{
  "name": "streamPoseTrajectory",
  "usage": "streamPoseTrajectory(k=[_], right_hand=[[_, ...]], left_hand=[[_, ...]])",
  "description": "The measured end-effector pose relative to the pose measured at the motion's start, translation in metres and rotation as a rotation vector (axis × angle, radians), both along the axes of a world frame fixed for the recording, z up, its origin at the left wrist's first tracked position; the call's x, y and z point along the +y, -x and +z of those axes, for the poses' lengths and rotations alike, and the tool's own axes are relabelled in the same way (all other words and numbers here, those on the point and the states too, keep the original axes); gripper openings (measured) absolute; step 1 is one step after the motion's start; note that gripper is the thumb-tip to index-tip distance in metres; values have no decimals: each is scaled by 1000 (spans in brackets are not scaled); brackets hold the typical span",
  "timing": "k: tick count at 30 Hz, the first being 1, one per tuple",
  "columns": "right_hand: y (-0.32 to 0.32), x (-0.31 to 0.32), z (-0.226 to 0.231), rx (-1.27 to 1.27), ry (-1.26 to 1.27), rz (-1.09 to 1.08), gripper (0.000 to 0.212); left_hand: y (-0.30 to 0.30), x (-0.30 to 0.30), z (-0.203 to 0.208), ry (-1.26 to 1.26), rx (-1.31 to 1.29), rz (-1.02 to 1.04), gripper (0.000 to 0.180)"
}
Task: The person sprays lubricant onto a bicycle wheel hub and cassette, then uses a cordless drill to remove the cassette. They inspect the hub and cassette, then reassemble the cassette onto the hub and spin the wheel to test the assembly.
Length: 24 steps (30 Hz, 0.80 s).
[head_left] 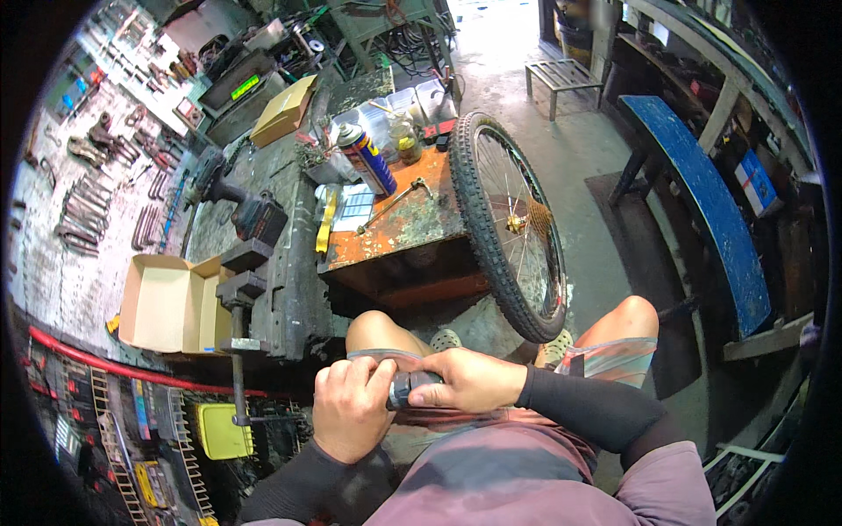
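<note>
In front of my lap both hands grip a small dark, cylindrical part [410, 388] with a greyish end. Its exact kind cannot be made out, as fingers cover much of it. The fingers of my left hand [351, 405] curl over its left side. From the right, my right hand [474, 380] wraps round the other end, its thumb pressed along the part. Beyond my knees a bicycle wheel [487, 223] with a knobby black tyre stands upright beside an orange metal box [412, 250]. Gold-coloured sprockets [538, 219] sit at the wheel's hub.
On the orange box are a blue-and-yellow spray can [367, 159], a metal wrench-like tool [395, 204] and a jar [406, 145]. At left, a workbench carries a vise [241, 272], a cordless power tool [254, 210] and an open cardboard box [175, 307]. A blue bench [702, 206] stands right.
</note>
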State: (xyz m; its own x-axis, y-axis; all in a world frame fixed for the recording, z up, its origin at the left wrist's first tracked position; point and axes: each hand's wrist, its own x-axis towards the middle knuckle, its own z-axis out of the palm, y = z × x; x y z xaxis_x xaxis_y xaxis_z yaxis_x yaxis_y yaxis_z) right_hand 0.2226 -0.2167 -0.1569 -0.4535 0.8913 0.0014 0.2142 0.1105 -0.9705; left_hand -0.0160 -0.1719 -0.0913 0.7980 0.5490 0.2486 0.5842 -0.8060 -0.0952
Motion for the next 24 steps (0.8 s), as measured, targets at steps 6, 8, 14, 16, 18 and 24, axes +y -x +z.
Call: streamPoseTrajectory(k=[6,8,14,16,18,24], right_hand=[[-1,1,-4,-164,-656,-223,70],[7,-1,-1,67,-492,-349,74],[37,-15,-1,219,-4,-305,46],[42,-18,14,194,-144,-307,45],[46,-16,3,177,-354,-319,52],[47,-14,-6,284,-231,-274,61]], left_hand=[[-7,15,6,97,-55,61,51],[-4,15,6,105,-111,94,50],[28,-5,-9,93,-177,147,53],[38,-10,-14,92,-195,158,56],[43,-8,-15,93,-188,156,57],[42,-12,-12,67,-169,149,49]])
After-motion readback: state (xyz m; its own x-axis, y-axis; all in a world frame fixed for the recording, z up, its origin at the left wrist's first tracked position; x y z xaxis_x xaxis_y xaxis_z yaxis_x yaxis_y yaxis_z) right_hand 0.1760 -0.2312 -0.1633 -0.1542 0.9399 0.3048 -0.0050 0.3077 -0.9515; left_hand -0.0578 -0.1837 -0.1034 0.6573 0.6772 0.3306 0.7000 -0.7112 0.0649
